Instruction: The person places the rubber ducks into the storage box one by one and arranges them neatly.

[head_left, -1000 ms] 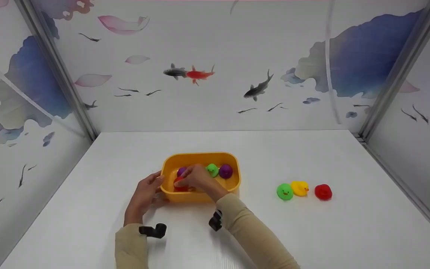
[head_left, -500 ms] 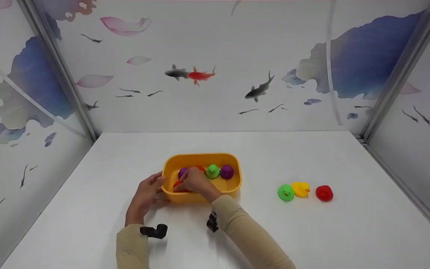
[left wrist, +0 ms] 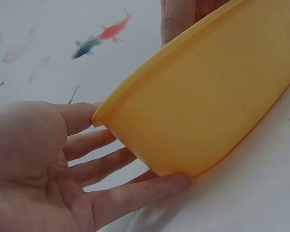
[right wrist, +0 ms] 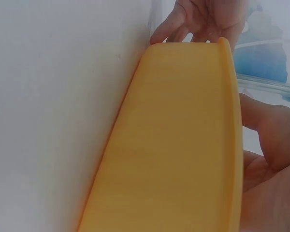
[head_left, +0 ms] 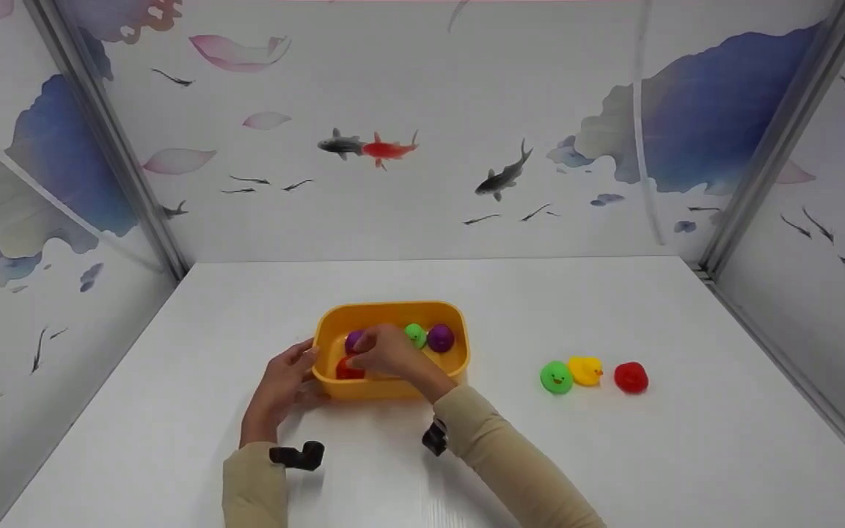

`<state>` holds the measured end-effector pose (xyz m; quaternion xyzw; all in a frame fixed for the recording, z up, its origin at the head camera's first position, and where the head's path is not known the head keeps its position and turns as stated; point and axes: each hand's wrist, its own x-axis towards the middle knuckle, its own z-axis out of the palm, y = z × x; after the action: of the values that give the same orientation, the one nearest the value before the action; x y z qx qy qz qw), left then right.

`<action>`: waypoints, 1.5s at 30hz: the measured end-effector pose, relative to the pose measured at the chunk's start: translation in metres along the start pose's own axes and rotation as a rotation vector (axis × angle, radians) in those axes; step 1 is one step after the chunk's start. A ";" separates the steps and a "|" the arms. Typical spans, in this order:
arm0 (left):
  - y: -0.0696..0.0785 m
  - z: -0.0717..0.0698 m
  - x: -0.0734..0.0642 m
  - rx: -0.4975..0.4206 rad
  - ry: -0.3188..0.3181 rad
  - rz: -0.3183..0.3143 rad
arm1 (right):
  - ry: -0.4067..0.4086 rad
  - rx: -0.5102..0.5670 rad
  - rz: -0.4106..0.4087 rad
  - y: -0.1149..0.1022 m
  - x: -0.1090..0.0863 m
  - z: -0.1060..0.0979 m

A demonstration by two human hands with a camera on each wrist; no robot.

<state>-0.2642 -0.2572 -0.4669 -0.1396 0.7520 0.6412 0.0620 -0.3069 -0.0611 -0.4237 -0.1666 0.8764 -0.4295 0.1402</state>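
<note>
A yellow tub (head_left: 393, 390) stands on the white table, holding a red toy (head_left: 350, 369), a small green duck (head_left: 414, 336) and purple toys, one of them a purple ball-like toy (head_left: 441, 338) at the right. My left hand (head_left: 283, 381) holds the tub's left end, thumb at the rim and fingers along the outer wall, as the left wrist view shows. Reaching over the near rim, my right hand (head_left: 391, 353) is inside the tub, thumb and forefinger apart, overlapping the red toy. In the right wrist view the tub wall (right wrist: 174, 135) hides its fingertips.
To the right of the tub lie a green duck (head_left: 557, 378), a yellow duck (head_left: 585, 372) and a red toy (head_left: 631, 378). White walls (head_left: 408, 213) printed with fish and petals enclose the table at the back and sides.
The right hand dips toward the tub's near left corner with the red toy, then draws back up and right, leaving that toy lower in the tub. The left hand stays on the tub.
</note>
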 end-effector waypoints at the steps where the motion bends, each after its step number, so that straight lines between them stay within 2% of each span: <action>1: 0.000 -0.001 0.000 0.003 0.003 0.001 | 0.004 -0.006 -0.014 0.000 -0.002 -0.002; 9: -0.004 -0.004 -0.001 0.005 0.011 -0.022 | 0.018 0.024 -0.071 0.002 -0.028 -0.028; 16: -0.002 -0.005 -0.004 -0.013 0.000 -0.027 | 0.062 0.134 -0.135 0.009 -0.052 -0.076; 21: 0.000 -0.006 -0.004 -0.014 -0.004 -0.031 | 0.112 0.147 -0.124 0.019 -0.066 -0.105; 26: 0.001 -0.006 -0.003 -0.016 0.002 -0.034 | 0.158 0.115 -0.114 0.030 -0.077 -0.126; 34: 0.002 -0.002 -0.002 -0.006 0.016 -0.047 | 0.205 0.025 -0.003 0.058 -0.091 -0.147; 45: 0.001 0.002 0.002 -0.028 0.006 -0.051 | 0.176 -0.014 0.000 0.115 -0.101 -0.189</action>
<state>-0.2668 -0.2556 -0.4668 -0.1614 0.7393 0.6495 0.0739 -0.3087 0.1799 -0.3936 -0.1293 0.8884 -0.4362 0.0615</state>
